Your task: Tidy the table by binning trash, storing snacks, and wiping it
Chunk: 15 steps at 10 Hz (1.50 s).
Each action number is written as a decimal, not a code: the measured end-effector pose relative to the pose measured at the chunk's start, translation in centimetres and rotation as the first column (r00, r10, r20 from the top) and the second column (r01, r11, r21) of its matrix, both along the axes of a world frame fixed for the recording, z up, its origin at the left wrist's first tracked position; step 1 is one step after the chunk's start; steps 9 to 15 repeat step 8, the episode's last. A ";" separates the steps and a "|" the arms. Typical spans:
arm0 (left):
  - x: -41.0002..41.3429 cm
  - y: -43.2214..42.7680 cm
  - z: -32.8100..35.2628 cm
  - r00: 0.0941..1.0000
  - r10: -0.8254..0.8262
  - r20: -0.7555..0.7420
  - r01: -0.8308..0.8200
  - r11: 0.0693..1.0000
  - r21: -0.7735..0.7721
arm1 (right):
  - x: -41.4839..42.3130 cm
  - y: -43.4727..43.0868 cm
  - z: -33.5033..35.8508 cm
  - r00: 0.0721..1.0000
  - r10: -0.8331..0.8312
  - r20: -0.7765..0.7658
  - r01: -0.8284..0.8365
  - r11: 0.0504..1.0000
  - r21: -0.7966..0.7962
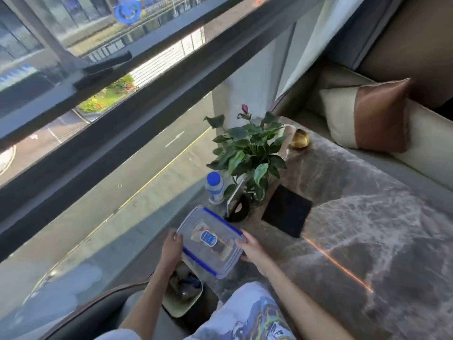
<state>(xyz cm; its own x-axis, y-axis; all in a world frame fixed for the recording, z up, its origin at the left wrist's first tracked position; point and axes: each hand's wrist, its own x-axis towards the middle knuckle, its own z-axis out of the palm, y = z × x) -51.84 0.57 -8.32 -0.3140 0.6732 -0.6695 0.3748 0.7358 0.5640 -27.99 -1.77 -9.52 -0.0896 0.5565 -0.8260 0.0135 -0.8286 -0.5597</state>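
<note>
Container: I see a clear plastic container (pixel 211 239) with a blue-edged lid, held tilted between both hands above the near left corner of the marble table (pixel 367 229); packaged snacks show through the lid.
Left hand: my left hand (pixel 171 250) clasps the container's left edge, fingers curled onto the rim.
Right hand: my right hand (pixel 253 249) grips the right edge, fingers pressed against the side.
Bin: a small pale bin (pixel 182 294) sits below the container, with crumpled wrappers inside.
Cloth: 1 dark square cloth (pixel 286 211) lies flat on the table, just beside the plant.
Others: a potted plant (pixel 247 153), a blue-capped water bottle (pixel 214 187) and a propped phone (pixel 234 200) stand by the window.
</note>
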 end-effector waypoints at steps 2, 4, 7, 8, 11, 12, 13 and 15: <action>2.3 -4.4 -0.9 0.966 0.117 0.230 -0.122 0.993 0.007 | 1.6 -4.2 0.4 0.995 -0.098 0.037 0.098 0.995 0.002; 3.0 -7.3 -1.2 0.895 0.292 0.339 -0.299 0.954 -0.031 | 3.2 -8.1 1.4 0.976 -0.205 -0.074 0.209 0.976 0.061; 5.2 0.0 11.0 0.976 -0.167 -0.138 0.213 0.856 0.471 | 9.5 -3.7 12.3 0.901 -0.063 0.429 -0.183 0.842 0.507; 11.1 3.9 16.9 0.832 -0.420 -0.362 0.551 0.695 0.461 | 12.7 -1.2 17.2 0.695 -0.077 0.715 -0.434 0.749 0.501; 11.1 3.9 16.9 0.832 -0.420 -0.362 0.551 0.695 0.461 | 12.7 -1.2 17.2 0.695 -0.077 0.715 -0.434 0.749 0.501; 11.1 3.9 16.9 0.832 -0.420 -0.362 0.551 0.695 0.461 | 12.7 -1.2 17.2 0.695 -0.077 0.715 -0.434 0.749 0.501; 11.1 3.9 16.9 0.832 -0.420 -0.362 0.551 0.695 0.461 | 12.7 -1.2 17.2 0.695 -0.077 0.715 -0.434 0.749 0.501; 11.1 3.9 16.9 0.832 -0.420 -0.362 0.551 0.695 0.461 | 12.7 -1.2 17.2 0.695 -0.077 0.715 -0.434 0.749 0.501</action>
